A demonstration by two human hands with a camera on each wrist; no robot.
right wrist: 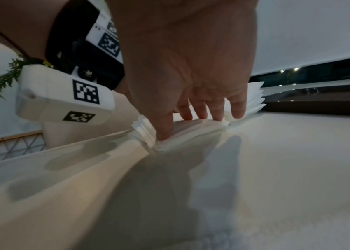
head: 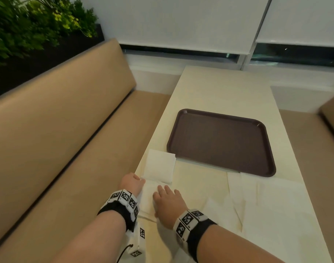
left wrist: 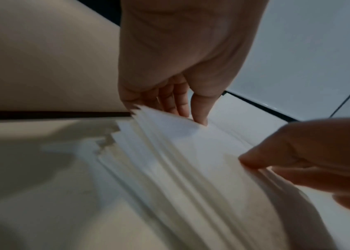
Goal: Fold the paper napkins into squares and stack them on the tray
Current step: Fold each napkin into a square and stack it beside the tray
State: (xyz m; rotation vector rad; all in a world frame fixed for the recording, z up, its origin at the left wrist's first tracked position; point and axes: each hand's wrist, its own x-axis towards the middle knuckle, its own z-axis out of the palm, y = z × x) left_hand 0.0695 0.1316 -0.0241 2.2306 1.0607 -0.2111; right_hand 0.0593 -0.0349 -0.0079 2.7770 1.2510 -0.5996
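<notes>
Two hands point(head: 169, 202) on napkins point(head: 149, 196), long axis toward tray point(head: 221, 142)

Dim, even light is being cast from above; soft shadows are being thrown across the tabletop point(right wrist: 276, 169), and edges are being blurred and bent.

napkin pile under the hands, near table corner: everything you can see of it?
The napkin pile is a stack of thin white paper sheets, edges fanned and stepped rather than squared, lying flat on the cream table at its near left corner. The right hand lies on top with fingers spread; the left hand holds the far left edge, fingers at the sheet edges. A second white stack lies just beyond it, beside the brown tray, which holds nothing.
</notes>
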